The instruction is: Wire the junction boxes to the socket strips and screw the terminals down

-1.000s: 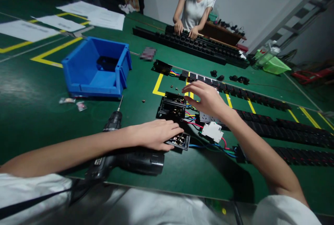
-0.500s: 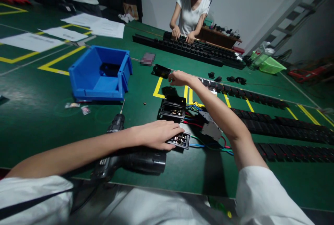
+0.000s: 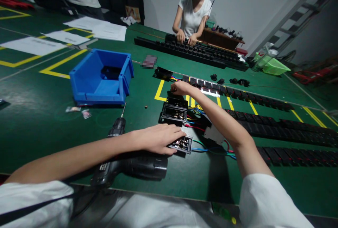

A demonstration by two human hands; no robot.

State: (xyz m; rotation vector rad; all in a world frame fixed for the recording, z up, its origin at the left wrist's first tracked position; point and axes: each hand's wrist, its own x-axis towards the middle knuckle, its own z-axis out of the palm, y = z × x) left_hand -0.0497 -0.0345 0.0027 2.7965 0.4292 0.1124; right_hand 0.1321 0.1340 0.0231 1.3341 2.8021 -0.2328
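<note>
My left hand (image 3: 162, 138) lies over the near end of a black socket housing (image 3: 186, 144) with bare metal contacts, its thumb and fingers on either side. Green and blue wires run from this housing to the right. My right hand (image 3: 180, 87) is above the table just beyond a second open housing (image 3: 174, 114), its fingers curled downward; whatever they hold, if anything, is hidden. A black power drill (image 3: 118, 125) lies under my left forearm, its bit pointing away from me. Partly behind my right forearm is a pale grey block (image 3: 213, 134) among coloured wires.
A blue bin (image 3: 99, 94) with dark parts stands at left, near small packets (image 3: 86, 114). Rows of black sockets (image 3: 280, 133) fill the right side. Across the table, a person (image 3: 194, 16) handles long black strips (image 3: 179, 49). Papers (image 3: 108, 30) lie far left.
My right hand has come slightly toward me, from beside the far black piece to just above the second housing. My left hand stays on its housing.
</note>
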